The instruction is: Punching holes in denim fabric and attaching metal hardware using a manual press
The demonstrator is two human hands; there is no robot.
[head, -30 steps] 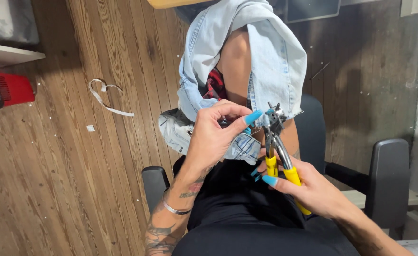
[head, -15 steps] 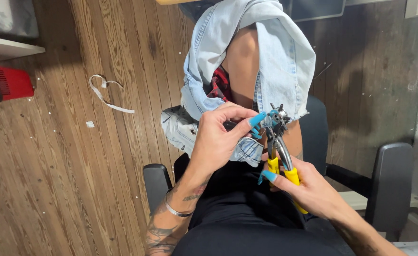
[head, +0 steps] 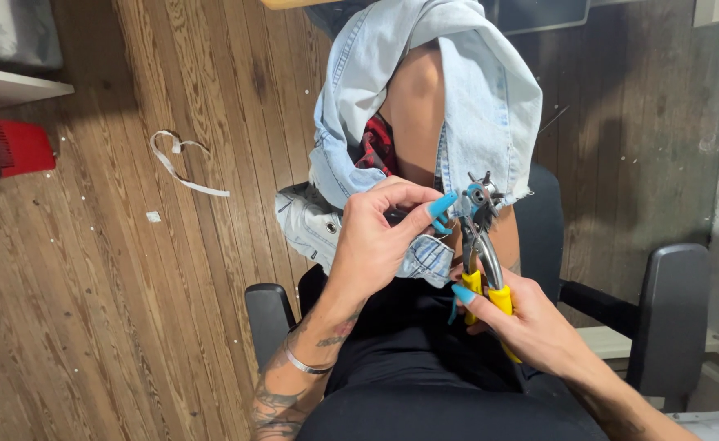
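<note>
Right hand (head: 531, 327) grips my yellow-handled punch pliers (head: 482, 253), pointing up; left hand (head: 380, 241) pinches denim (head: 425, 257) beside their head.

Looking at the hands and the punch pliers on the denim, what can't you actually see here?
Head view only:
- Punch pliers: the jaw's contact with the denim garment is too small and cluttered to tell.
- Yellow handles: lower ends hidden inside the right hand.
- Left hand: its palm covers the denim edge it pinches.
- Red object: cut off by the left edge.
</note>
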